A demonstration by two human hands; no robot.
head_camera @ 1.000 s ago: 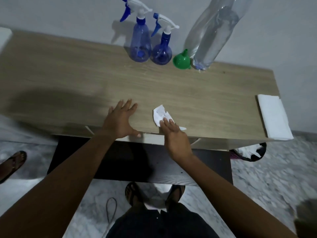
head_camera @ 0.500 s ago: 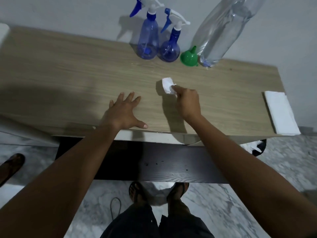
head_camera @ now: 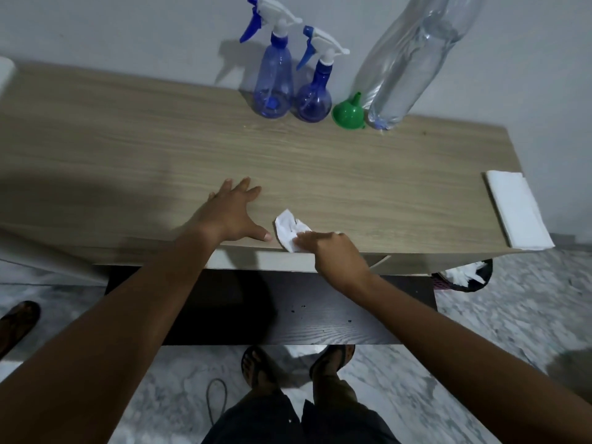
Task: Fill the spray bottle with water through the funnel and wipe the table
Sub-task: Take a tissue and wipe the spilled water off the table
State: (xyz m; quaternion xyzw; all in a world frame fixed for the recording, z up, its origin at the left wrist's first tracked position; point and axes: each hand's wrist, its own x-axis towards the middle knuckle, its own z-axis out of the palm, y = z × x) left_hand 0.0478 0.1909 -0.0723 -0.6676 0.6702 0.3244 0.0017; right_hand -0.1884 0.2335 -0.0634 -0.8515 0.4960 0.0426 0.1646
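Observation:
Two blue spray bottles stand at the back of the wooden table (head_camera: 368, 187): a taller one (head_camera: 274, 88) and a rounder one (head_camera: 314, 97) to its right. A green funnel (head_camera: 348, 113) lies upside down beside a large clear water bottle (head_camera: 407, 65). My left hand (head_camera: 234, 216) rests flat on the table near the front edge, fingers spread. My right hand (head_camera: 336, 254) presses a crumpled white tissue (head_camera: 288, 230) onto the table at the front edge, just right of my left thumb.
A folded stack of white tissues (head_camera: 517, 209) lies on the table's right end. A dark basket with crumpled tissues (head_camera: 464, 277) sits on the floor below that end. A dark lower shelf (head_camera: 288, 309) juts out under the table. Another person's sandalled foot (head_camera: 16, 322) is at far left.
My right hand pushed the tissue away toward the bottles, then drew it back to the front edge. My left hand stayed flat in place.

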